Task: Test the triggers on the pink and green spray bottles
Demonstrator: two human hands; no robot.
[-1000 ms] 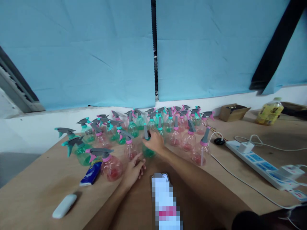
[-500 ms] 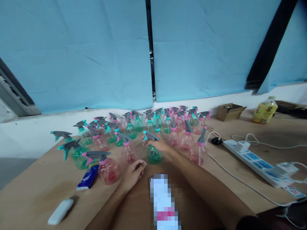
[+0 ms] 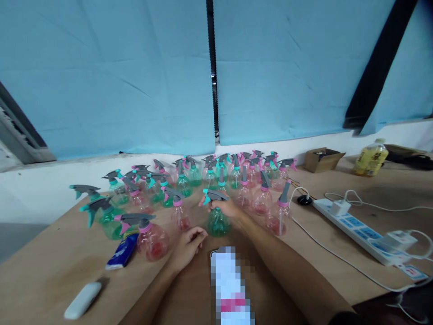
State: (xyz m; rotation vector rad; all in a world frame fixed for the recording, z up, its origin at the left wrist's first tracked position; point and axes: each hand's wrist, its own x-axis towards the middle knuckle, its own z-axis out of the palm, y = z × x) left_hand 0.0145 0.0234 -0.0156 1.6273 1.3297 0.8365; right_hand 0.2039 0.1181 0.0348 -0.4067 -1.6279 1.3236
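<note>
My right hand (image 3: 227,208) is wrapped round the neck of a green spray bottle (image 3: 217,222) with a grey trigger head, which stands upright on the wooden table (image 3: 50,275). My left hand (image 3: 188,247) rests on the table just left of it, fingers curled, holding nothing I can see. A pink spray bottle (image 3: 152,237) stands to the left of that hand. Behind them is a crowd of several green and pink spray bottles (image 3: 209,174).
A phone with a blurred screen (image 3: 230,284) lies between my forearms. A blue tube (image 3: 122,252) and a white oblong object (image 3: 82,300) lie at the left. A power strip (image 3: 358,228) with cables, a cardboard box (image 3: 323,159) and a yellow bottle (image 3: 371,158) are at the right.
My right hand has drawn the green bottle out of the group toward me and set it upright nearer the phone. My left hand has curled in slightly.
</note>
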